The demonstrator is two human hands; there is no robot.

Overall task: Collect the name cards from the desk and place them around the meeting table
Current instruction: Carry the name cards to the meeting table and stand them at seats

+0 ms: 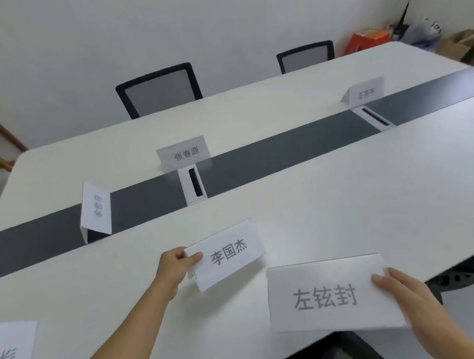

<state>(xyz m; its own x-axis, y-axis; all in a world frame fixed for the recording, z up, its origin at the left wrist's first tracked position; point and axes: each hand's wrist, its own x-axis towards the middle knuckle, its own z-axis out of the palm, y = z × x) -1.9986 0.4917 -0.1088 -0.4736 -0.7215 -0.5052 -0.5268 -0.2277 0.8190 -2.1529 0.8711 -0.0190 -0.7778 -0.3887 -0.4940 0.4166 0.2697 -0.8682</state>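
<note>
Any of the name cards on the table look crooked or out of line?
Yes. The card at the far left stands turned sideways on the dark centre strip, its text running vertically, while the two far cards stand square.

Name cards: 李国杰 [226, 255], 左铉封 [326, 296], 张春源 [185, 154]; others too blurred.

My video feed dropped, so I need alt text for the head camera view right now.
Both hands hold folded white name cards over the near side of a white meeting table: the left hand grips one card by its left end, the right hand another. Three cards stand along the table's dark centre strip; two black chairs sit opposite.
</note>
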